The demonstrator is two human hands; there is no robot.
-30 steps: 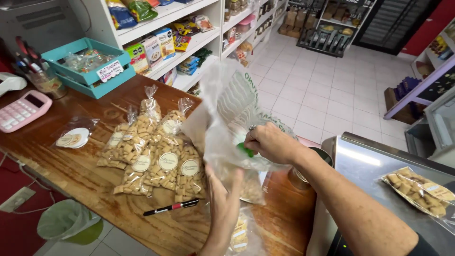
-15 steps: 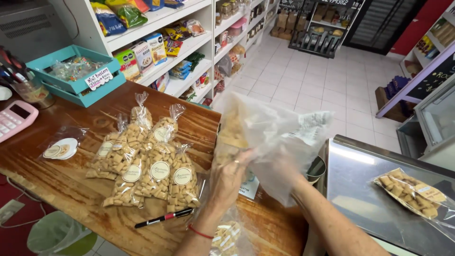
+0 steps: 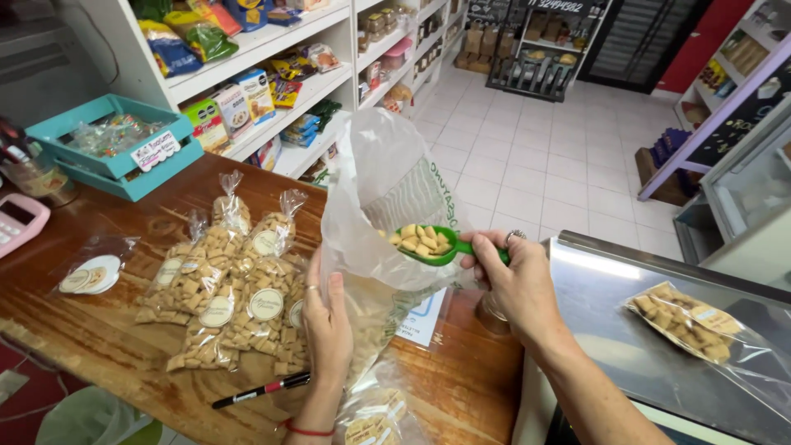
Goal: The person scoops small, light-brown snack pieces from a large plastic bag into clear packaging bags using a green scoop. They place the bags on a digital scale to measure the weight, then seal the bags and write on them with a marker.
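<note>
R hand [image 3: 512, 280] clamped on handle of green scoop [image 3: 428, 245], scoop roughly level so the load doesn't spill. It's heaped w/ small tan square crackers [image 3: 420, 241]. Scoop sits just at/inside the mouth of the big clear bag [image 3: 383, 206]; seen partly through the film, so can't tell exactly how far in.

L hand [image 3: 325, 317] pinches the bag's near side, fingers wrapped on the film, holding it upright & open so the scoop has a way in. Ring on one finger, red band on wrist. Hands apart, bag between them.

Bag: thin, crinkly, translucent, some green print on the side, top puffed up. Lower part holds more of the same crackers, rests on the wood counter [image 3: 107, 346].

Left of the bag: cluster of small filled packs [image 3: 235, 288], tied tops, round white labels, lying overlapped flat, just beside L hand. Black pen [image 3: 262, 390] near the counter edge, in front of them. Loose sheet of round labels [image 3: 89, 274] further left. One more filled pack [image 3: 688, 321] on the steel surface to the right, well apart. Teal tray [image 3: 107, 161] at back of the counter, shelves behind.
</note>
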